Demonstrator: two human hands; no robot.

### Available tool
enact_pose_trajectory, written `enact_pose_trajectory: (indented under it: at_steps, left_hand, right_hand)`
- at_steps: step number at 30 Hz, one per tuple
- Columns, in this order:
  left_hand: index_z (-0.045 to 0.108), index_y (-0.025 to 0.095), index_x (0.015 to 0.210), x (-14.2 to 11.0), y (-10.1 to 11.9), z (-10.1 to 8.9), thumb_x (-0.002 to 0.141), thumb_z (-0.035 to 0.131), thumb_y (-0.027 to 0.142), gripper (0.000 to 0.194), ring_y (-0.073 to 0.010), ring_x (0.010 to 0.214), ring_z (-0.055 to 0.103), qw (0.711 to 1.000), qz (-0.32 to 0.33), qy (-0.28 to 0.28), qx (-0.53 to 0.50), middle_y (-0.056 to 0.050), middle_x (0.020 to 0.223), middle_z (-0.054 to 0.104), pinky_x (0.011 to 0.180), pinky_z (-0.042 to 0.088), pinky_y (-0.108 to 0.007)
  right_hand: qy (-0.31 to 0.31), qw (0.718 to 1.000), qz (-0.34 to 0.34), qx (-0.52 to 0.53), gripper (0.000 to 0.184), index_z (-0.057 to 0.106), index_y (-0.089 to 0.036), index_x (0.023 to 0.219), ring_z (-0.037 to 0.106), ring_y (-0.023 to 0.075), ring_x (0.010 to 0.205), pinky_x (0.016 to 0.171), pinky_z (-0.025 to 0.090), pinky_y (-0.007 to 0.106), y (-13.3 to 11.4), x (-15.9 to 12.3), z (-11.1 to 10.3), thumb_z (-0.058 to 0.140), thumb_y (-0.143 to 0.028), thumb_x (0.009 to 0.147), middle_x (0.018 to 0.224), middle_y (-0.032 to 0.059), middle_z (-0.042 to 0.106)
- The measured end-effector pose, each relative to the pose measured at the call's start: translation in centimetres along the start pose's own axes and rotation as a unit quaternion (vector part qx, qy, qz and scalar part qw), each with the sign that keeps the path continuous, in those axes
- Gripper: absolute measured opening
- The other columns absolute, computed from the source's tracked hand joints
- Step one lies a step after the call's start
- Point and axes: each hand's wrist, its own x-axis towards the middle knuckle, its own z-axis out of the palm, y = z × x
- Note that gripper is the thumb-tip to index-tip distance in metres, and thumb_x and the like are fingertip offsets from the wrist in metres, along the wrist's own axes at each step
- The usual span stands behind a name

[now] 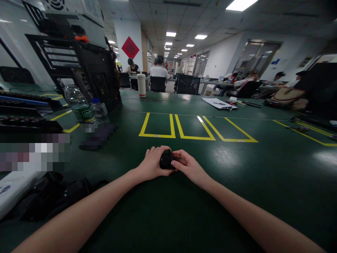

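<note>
A small, glossy black rounded object [165, 160], possibly a case, is held low over the green table between both my hands. My left hand [153, 162] wraps around its left side, with the thumb below and the fingers over the top. At its right edge, the thumb and fingers of my right hand [187, 164] pinch it. What lies between the right fingertips is partly hidden. Just beyond my hands, yellow tape outlines [158, 135] mark the green table [168, 211].
On the left stand an open black computer case [97, 70], a clear bottle [76, 100] and a blue-capped bottle [99, 111]. A white cup [141, 85] stands at the far edge. A clipboard [218, 103] lies back right, and a screwdriver [298, 129] farther right. People sit beyond.
</note>
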Motion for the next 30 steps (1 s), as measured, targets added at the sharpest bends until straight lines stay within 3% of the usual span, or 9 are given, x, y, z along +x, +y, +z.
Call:
enact_pose_trajectory:
  at_steps: [6,10,13,18,23,30]
  left_hand:
    - [0.036,0.025,0.111,-0.04,-0.01,0.03,0.063,0.064,0.040,0.057,-0.0217,0.083,0.045,1.000,-0.001,-0.001,-0.003,-0.003,0.098,0.049,0.071,0.033,-0.033]
    - [0.036,0.025,0.111,0.04,0.06,0.04,0.060,0.065,0.039,0.061,-0.0227,0.083,0.044,1.000,0.001,0.003,0.009,-0.003,0.100,0.049,0.071,0.033,-0.034]
    - [0.036,0.026,0.111,0.06,0.11,0.00,0.061,0.065,0.039,0.060,-0.0228,0.084,0.044,1.000,0.000,0.003,0.011,-0.003,0.100,0.049,0.071,0.034,-0.034]
    - [0.035,0.026,0.112,-0.03,0.17,-0.16,0.062,0.064,0.040,0.059,-0.0227,0.085,0.045,1.000,-0.002,-0.008,0.000,-0.003,0.101,0.048,0.072,0.034,-0.035]
    - [0.036,0.026,0.111,0.02,0.12,-0.13,0.063,0.064,0.041,0.057,-0.0219,0.084,0.045,1.000,-0.003,-0.006,-0.001,-0.002,0.099,0.049,0.070,0.034,-0.033]
    - [0.036,0.026,0.111,0.01,0.25,-0.18,0.062,0.064,0.041,0.058,-0.0224,0.083,0.045,1.000,0.000,-0.003,0.003,-0.003,0.099,0.049,0.070,0.033,-0.033]
  right_hand:
    - [-0.027,0.999,-0.020,0.043,0.026,0.045,-0.022,0.095,0.055,0.0153,0.092,0.078,0.046,0.032,-0.16,-0.34,0.00,0.059,-0.022,0.072,0.102,0.0017,0.051]
    - [0.009,0.999,-0.024,0.028,0.018,0.047,-0.022,0.092,0.055,0.0130,0.082,0.066,0.047,0.027,-0.26,-0.19,0.27,0.053,-0.029,0.076,0.096,0.0019,0.053]
    - [0.020,1.000,-0.010,0.019,0.023,0.047,-0.022,0.095,0.055,0.0137,0.082,0.064,0.047,0.026,-0.21,0.00,0.31,0.055,-0.030,0.075,0.098,0.0027,0.053]
    - [-0.005,1.000,0.013,-0.020,0.024,0.048,-0.019,0.099,0.055,0.0161,0.085,0.070,0.047,0.032,-0.21,-0.07,0.12,0.050,-0.031,0.078,0.095,0.0043,0.055]
    - [-0.026,0.999,-0.028,0.016,0.028,0.045,-0.022,0.099,0.053,0.0162,0.097,0.083,0.044,0.035,-0.39,-0.39,0.13,0.057,-0.023,0.074,0.102,0.0022,0.053]
    - [0.014,1.000,-0.016,0.011,0.021,0.048,-0.022,0.096,0.055,0.0151,0.085,0.068,0.048,0.030,-0.14,-0.20,0.27,0.053,-0.029,0.077,0.099,0.0029,0.053]
